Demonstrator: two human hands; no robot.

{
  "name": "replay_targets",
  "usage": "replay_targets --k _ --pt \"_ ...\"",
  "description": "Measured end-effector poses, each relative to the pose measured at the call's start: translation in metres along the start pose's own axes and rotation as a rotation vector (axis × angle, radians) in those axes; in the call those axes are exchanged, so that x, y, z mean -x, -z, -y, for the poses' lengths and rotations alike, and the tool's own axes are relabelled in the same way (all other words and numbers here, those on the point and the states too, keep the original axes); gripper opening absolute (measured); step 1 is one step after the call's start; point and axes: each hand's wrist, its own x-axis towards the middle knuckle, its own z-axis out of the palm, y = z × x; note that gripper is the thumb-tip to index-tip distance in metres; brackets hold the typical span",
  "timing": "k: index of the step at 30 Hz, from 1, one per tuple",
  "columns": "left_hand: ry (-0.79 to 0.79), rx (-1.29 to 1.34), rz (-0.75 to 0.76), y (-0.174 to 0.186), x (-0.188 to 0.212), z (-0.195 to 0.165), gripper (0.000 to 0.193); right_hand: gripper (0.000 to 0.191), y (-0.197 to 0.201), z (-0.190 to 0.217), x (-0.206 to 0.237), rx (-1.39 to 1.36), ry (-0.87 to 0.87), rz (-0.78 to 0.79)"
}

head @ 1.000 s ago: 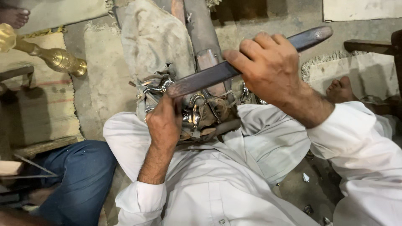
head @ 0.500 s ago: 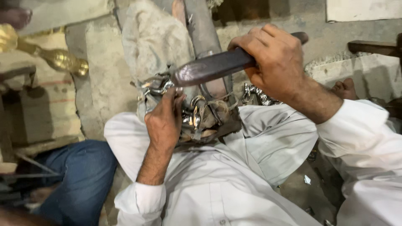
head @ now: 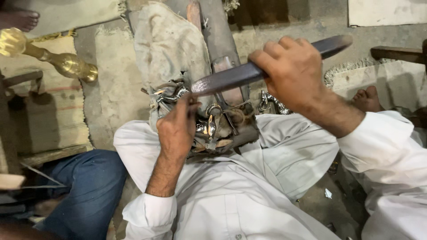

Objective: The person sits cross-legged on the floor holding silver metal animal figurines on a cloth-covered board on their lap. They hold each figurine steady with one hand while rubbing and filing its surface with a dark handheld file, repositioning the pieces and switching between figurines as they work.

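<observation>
Head view is showing the right hand (head: pixel 293 73) gripping a dark metal file (head: pixel 262 69) while the left hand (head: pixel 178 129) is pinching a shiny silver casting (head: pixel 209 126) against a cloth-padded beam (head: pixel 169 44).

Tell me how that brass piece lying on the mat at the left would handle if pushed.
The brass piece looks turned and round, so it would probably roll. Solid-looking metal suggests it is heavy and stiff. Its polished shine hints at a slippery grip, though the woven mat may slow it.
</observation>
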Motion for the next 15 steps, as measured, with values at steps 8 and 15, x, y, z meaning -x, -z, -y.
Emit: replay_targets --k 8,15 --pt "0.000 0.074 0.064 0.005 -0.004 0.002 0.045 0.027 0.001 0.007 -0.006 0.017 -0.018 -0.011" --pt "0.048 0.162 0.011 0.006 -0.002 0.004 0.040 0.030 0.005 0.010 -0.003 0.072 -0.059 0.083"
